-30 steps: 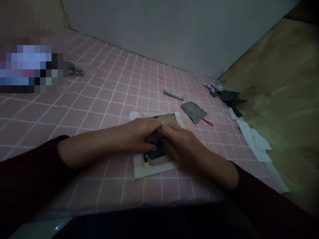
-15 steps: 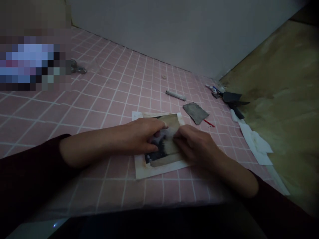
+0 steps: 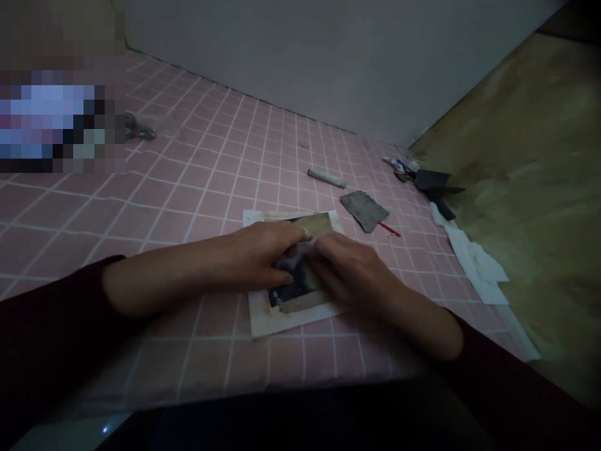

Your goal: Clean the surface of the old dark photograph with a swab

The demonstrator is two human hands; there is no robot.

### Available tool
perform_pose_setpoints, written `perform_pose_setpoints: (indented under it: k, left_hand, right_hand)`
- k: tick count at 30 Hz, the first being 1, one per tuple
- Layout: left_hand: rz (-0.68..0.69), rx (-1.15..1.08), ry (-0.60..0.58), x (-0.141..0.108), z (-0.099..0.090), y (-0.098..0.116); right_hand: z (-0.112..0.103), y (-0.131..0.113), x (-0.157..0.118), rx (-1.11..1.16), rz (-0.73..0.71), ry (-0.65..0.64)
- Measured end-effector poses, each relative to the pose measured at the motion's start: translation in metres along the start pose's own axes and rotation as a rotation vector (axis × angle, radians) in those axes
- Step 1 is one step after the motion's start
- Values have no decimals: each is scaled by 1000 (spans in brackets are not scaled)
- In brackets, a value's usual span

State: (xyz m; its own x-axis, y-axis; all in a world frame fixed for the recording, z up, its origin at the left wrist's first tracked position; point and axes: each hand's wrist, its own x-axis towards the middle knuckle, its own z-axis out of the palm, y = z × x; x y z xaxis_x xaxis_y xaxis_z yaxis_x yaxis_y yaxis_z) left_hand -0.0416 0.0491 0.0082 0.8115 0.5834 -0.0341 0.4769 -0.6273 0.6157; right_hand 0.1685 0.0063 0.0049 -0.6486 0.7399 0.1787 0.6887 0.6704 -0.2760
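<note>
A white-bordered sheet with a dark and tan picture (image 3: pixel 297 288) lies on the table in front of me, partly covered by both hands. My left hand (image 3: pixel 263 254) rests on its left side, thumb and fingers apart, seeming to press it flat. Over the right part of the picture is my right hand (image 3: pixel 350 266), with fingers pinched together. Whatever those fingers hold, if anything, is too dim and hidden to make out. Beyond the right hand lies a grey, roughly square piece (image 3: pixel 365 210), with a thin red stick (image 3: pixel 390 230) poking from under it.
A pink checked cloth (image 3: pixel 188 188) covers the table. A pale tube (image 3: pixel 326 178) and a small round thing (image 3: pixel 304 144) lie farther back. Dark tools (image 3: pixel 434 181) and white papers (image 3: pixel 479 263) line the right edge. A metal object (image 3: pixel 141 131) sits at back left.
My right hand has slid left across the picture, closer to my left hand. My left hand stays in place on the sheet. The whole view has shifted slightly.
</note>
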Motion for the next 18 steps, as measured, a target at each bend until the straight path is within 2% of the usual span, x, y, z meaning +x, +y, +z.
perform_pose_setpoints:
  k: [3, 8, 14, 18]
  left_hand:
    - [1, -10, 17, 0, 1, -2]
    - [14, -7, -21, 0, 0, 0]
    - [1, 10, 12, 0, 1, 0]
    - [32, -6, -7, 0, 1, -1]
  right_hand:
    - [2, -3, 3, 25, -44, -9]
    - [-3, 2, -5, -41, 64, -4]
    - [2, -6, 2, 38, -40, -12]
    - [-3, -1, -8, 0, 54, -23]
